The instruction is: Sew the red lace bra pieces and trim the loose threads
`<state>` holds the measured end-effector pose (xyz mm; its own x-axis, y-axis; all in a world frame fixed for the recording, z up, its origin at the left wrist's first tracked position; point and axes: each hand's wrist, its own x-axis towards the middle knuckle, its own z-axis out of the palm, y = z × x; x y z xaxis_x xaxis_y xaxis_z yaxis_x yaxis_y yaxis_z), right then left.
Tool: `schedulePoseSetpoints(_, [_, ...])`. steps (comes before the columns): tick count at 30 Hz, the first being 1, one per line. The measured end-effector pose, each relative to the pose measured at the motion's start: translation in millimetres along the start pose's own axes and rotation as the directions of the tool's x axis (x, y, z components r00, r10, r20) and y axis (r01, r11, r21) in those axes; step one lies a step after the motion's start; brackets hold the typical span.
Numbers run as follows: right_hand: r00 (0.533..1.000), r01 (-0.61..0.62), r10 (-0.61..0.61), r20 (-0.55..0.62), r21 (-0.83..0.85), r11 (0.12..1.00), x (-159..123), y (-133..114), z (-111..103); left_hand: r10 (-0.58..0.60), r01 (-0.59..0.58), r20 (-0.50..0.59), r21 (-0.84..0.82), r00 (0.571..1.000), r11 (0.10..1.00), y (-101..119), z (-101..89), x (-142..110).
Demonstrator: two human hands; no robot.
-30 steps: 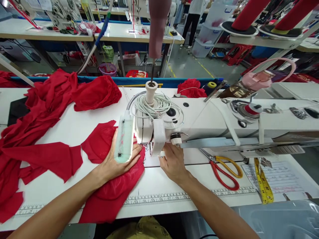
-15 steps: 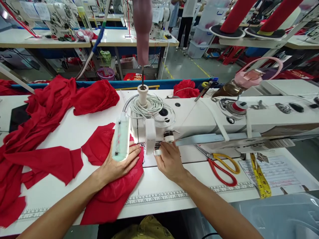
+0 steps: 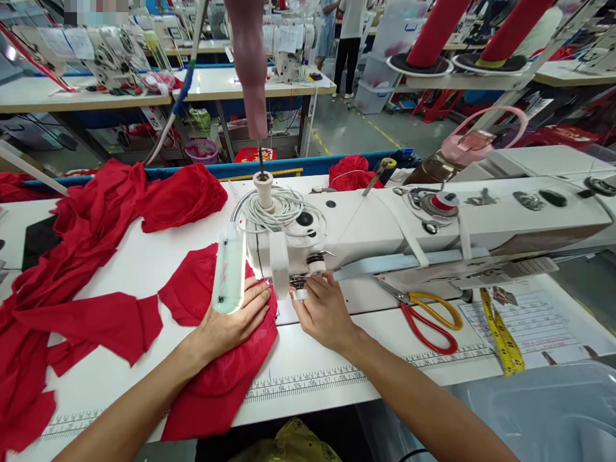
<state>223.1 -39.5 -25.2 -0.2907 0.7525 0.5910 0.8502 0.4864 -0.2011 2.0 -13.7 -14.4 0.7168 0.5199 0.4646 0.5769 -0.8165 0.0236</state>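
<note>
My left hand (image 3: 235, 317) lies flat on a piece of red fabric (image 3: 216, 385), its fingers stretched toward the needle area of a white sewing machine (image 3: 366, 224). A pale green, clear-covered light (image 3: 228, 273) hides part of that hand. Right of the needle area, my right hand (image 3: 327, 314) is closed with bent fingers at the machine's head, close to the tension dial (image 3: 316, 263). A small white part shows at its fingertips; what the fingers pinch, if anything, is hidden. The needle and presser foot are mostly hidden too.
Scissors (image 3: 428, 317) with red and yellow handles lie right of my right hand. Beyond them are a yellow tape measure (image 3: 503, 337) and a written sheet (image 3: 543, 321). Heaped red fabric (image 3: 96, 231) covers the left side. A clear plastic bin (image 3: 539, 404) stands at lower right.
The camera view has shifted slightly. Both hands keep nearly the same places at the machine, and the red fabric shows no clear movement.
</note>
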Motion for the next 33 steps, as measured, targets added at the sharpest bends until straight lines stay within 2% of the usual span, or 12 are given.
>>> schedulePoseSetpoints(5, [1.0,0.012,-0.012,0.009,-0.007,1.0,0,1,1,-0.005,0.004,0.028,0.024,1.0,1.0,1,-5.4,2])
schedulePoseSetpoints(10, [0.999,0.013,-0.013,0.033,-0.013,1.0,1,1,0,-0.127,0.113,0.166,0.087,0.978,0.99,33,-20.6,6])
schedulePoseSetpoints(13, [0.999,0.001,0.0,0.038,-0.015,1.0,1,1,-1,-0.11,0.09,0.132,0.149,0.985,0.985,46,-16.2,4])
schedulePoseSetpoints(15, [0.998,0.026,-0.027,0.049,0.012,1.0,1,1,-1,-0.082,0.07,0.079,0.15,0.994,0.986,43,-8.6,2])
schedulePoseSetpoints(17, [0.992,0.094,-0.099,0.082,0.06,0.994,1,1,-1,-0.102,0.101,0.012,0.077,0.995,0.992,34,-2.1,-1])
schedulePoseSetpoints(19, [0.98,0.157,-0.164,0.113,0.067,0.985,0,3,-1,-0.202,0.2,-0.024,-0.066,0.979,0.978,23,0.4,-4])
schedulePoseSetpoints(22, [0.989,0.117,-0.113,0.1,-0.032,0.993,0,7,1,-0.386,0.379,0.023,-0.259,0.922,0.888,14,-2.6,-6])
schedulePoseSetpoints(24, [0.996,0.061,-0.056,0.069,-0.067,0.996,-1,9,2,-0.421,0.42,0.069,-0.323,0.904,0.848,13,-5.3,-7])
schedulePoseSetpoints(26, [0.998,0.05,-0.048,0.045,-0.057,0.997,-2,9,4,-0.398,0.408,0.099,-0.328,0.912,0.852,14,-5.8,-7])
schedulePoseSetpoints(28, [0.997,0.072,-0.071,0.026,-0.04,0.997,-2,7,6,-0.362,0.37,0.08,-0.271,0.929,0.889,17,-3.8,-7])
schedulePoseSetpoints(30, [0.996,0.091,-0.091,0.011,-0.034,0.995,-2,4,7,-0.306,0.304,0.01,-0.163,0.952,0.939,20,-1.1,-5])
schedulePoseSetpoints(33, [0.994,0.112,-0.112,0.013,-0.032,0.993,-1,1,7,-0.156,0.157,-0.083,0.007,0.984,0.988,24,-0.2,0])
